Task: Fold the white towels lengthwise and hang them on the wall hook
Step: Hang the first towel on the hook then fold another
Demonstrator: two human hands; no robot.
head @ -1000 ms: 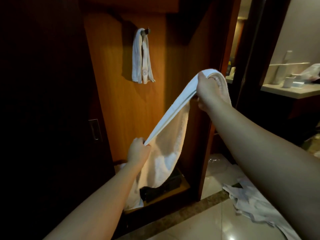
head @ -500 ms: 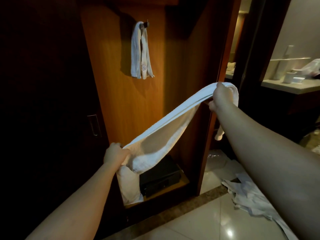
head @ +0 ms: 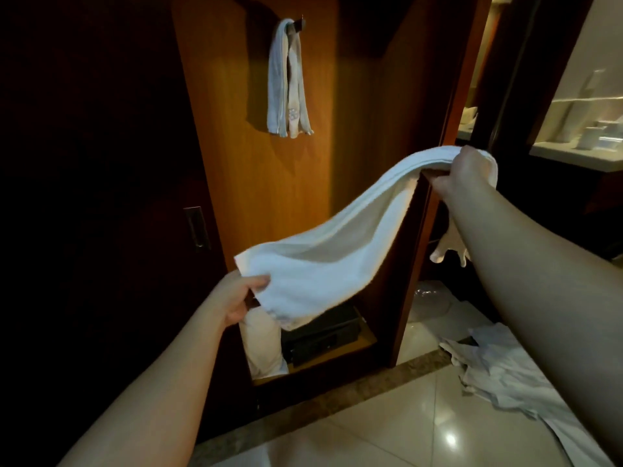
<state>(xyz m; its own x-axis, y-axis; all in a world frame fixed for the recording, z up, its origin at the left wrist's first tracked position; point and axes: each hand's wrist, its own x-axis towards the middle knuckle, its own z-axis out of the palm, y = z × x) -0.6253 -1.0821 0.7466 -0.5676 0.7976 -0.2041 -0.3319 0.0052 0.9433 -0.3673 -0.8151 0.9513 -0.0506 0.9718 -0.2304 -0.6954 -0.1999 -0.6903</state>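
A white towel (head: 337, 251) stretches between my hands in front of an open wooden wardrobe. My left hand (head: 236, 296) grips its lower left end, where the cloth billows outward. My right hand (head: 463, 175) holds the upper right end, with the tail of the towel draped over it and hanging behind my forearm. Another white towel (head: 288, 79), folded narrow, hangs from the dark wall hook (head: 298, 23) on the wardrobe's back panel, above and left of my right hand.
A dark safe box (head: 323, 335) and a white bundle (head: 263, 345) sit on the wardrobe floor. A dark door with a recessed handle (head: 197, 227) is at the left. Crumpled white linen (head: 499, 375) lies on the tiled floor at the right.
My right hand has dropped lower and moved right with the towel end. My left hand has moved left, and the towel now spreads flatter and billows between the hands.
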